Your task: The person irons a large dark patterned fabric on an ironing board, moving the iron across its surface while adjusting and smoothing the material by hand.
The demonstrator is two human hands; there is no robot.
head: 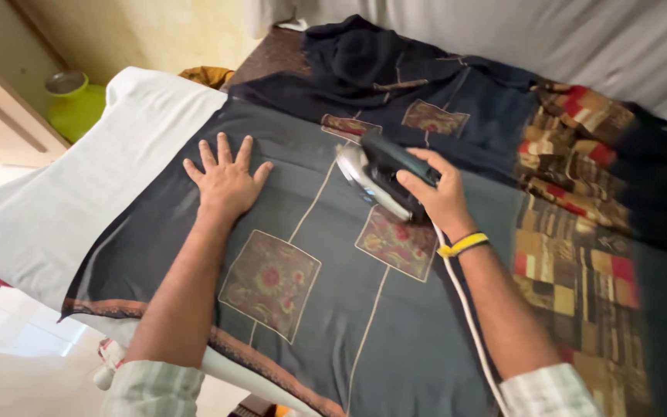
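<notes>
Right hand [440, 193] grips iron [376, 176]; left hand [225, 179] lies flat on dark cloth [333, 309].

Both forearms reach forward from rolled-up pale checked sleeves, bare from the elbow down. The left hand [225, 179] lies flat, palm down, fingers spread wide and pointing away from the body, thumb splayed out to the right, the wrist straight in line with the forearm. The right hand [438, 193] is curled tight into a fist-like grip, knuckles up and fingers wrapped round, the wrist slightly bent inward. A yellow band circles the right wrist. The two hands sit near level, well apart.
</notes>
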